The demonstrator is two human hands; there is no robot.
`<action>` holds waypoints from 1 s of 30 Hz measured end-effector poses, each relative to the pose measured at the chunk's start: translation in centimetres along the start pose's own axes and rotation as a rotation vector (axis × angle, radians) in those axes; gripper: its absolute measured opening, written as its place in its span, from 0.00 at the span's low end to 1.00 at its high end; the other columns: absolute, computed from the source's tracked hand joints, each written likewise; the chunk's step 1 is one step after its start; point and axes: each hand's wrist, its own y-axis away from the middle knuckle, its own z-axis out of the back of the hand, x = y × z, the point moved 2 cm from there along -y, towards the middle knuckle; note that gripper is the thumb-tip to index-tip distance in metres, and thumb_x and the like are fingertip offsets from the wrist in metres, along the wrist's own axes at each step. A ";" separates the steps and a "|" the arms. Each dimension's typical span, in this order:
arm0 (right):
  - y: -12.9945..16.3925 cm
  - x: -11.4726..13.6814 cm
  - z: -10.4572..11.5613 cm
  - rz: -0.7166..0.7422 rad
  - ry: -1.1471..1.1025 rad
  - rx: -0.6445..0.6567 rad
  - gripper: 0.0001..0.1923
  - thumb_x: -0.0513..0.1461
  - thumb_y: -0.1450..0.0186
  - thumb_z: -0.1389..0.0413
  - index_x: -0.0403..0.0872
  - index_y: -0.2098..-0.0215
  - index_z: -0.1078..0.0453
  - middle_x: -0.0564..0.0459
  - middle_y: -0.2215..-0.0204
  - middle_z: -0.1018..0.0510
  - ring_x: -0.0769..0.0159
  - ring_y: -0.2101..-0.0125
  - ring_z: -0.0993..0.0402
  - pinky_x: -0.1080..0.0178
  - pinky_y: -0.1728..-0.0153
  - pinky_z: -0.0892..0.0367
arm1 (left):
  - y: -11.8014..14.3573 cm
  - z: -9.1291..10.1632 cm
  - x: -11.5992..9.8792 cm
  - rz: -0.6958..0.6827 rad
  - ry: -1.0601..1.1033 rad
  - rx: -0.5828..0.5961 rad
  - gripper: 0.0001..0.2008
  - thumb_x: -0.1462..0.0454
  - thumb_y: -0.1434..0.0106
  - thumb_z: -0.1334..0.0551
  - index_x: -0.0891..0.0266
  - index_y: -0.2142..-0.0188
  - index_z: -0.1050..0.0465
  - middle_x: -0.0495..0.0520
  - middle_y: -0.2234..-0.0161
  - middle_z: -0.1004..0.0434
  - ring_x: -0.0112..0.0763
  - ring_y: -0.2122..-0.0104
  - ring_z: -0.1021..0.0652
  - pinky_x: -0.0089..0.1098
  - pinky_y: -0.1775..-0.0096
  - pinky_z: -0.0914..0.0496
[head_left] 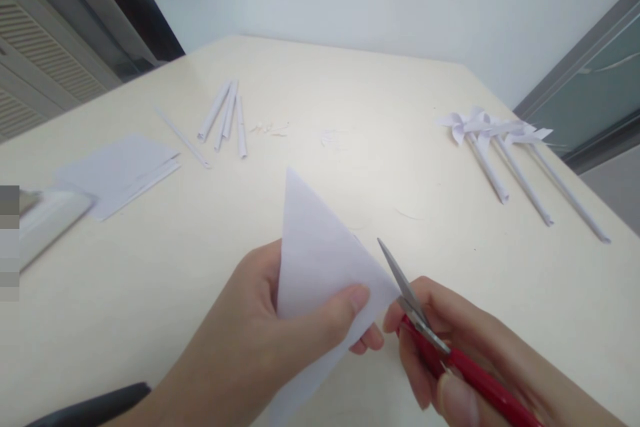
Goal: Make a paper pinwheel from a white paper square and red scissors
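a: item, paper [320, 253]: left hand [260, 333] is pinching the folded triangle above the table [350, 87], apex pointing away, long axis running near to far.
b: scissors [405, 293]: right hand [470, 347] is gripping the red handles, blades nearly closed, tip pointing up-left at the fold.
a: risk: blades are sitting close to the left fingertips [360, 297]; a nick or crooked cut is looking possible.

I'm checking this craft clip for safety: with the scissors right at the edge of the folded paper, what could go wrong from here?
The left hand pinches the folded paper triangle with its fingertips right beside the scissors in the right hand, so a slip could nick them. Held in the air, the paper may flex, and the cut could wander.
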 end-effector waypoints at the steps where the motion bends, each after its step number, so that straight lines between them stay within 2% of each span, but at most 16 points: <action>1: 0.1 -0.6 -0.2 0.007 -0.005 -0.069 0.28 0.60 0.44 0.50 0.52 0.54 0.33 0.52 0.76 0.27 0.64 0.74 0.31 0.61 0.69 0.33 | 0.0 0.0 0.0 -0.001 0.011 0.009 0.01 0.68 0.47 0.35 0.62 0.74 0.23 0.46 0.81 0.22 0.26 0.79 0.23 0.21 0.75 0.28; 4: 0.4 -1.8 -0.6 0.005 -0.028 -0.052 0.30 0.61 0.43 0.51 0.52 0.52 0.34 0.52 0.76 0.28 0.64 0.74 0.31 0.61 0.70 0.33 | -0.1 -0.1 -0.1 -0.062 0.035 0.045 0.01 0.68 0.47 0.35 0.62 0.74 0.23 0.46 0.81 0.22 0.26 0.80 0.23 0.21 0.76 0.28; 10: 0.7 -2.1 0.3 0.064 -0.019 -0.009 0.29 0.58 0.40 0.51 0.51 0.48 0.38 0.52 0.74 0.26 0.65 0.73 0.30 0.60 0.64 0.33 | 0.3 -0.2 -0.8 0.029 -0.030 -0.001 0.03 0.69 0.48 0.35 0.64 0.77 0.25 0.46 0.82 0.22 0.25 0.79 0.23 0.20 0.74 0.28; 16: 1.1 -2.9 0.5 0.040 0.001 -0.011 0.30 0.59 0.41 0.52 0.51 0.49 0.37 0.49 0.69 0.25 0.63 0.71 0.30 0.60 0.65 0.33 | 0.5 -0.3 -1.0 0.054 -0.039 -0.026 0.02 0.70 0.48 0.35 0.64 0.75 0.24 0.46 0.82 0.22 0.24 0.79 0.24 0.20 0.74 0.28; 23: 1.3 -2.5 0.9 0.049 0.018 0.010 0.29 0.55 0.39 0.49 0.52 0.44 0.42 0.51 0.72 0.25 0.63 0.70 0.29 0.60 0.64 0.33 | 0.5 -0.4 -1.2 0.068 -0.034 -0.028 0.04 0.71 0.48 0.35 0.64 0.77 0.24 0.45 0.82 0.22 0.24 0.80 0.23 0.19 0.74 0.28; 30: 0.9 -1.8 0.5 -0.039 -0.008 0.019 0.29 0.58 0.41 0.49 0.52 0.48 0.37 0.49 0.68 0.24 0.64 0.71 0.28 0.65 0.72 0.32 | 0.5 -0.3 -1.3 0.090 -0.075 -0.044 0.06 0.71 0.48 0.35 0.63 0.80 0.25 0.45 0.83 0.22 0.25 0.80 0.24 0.20 0.75 0.29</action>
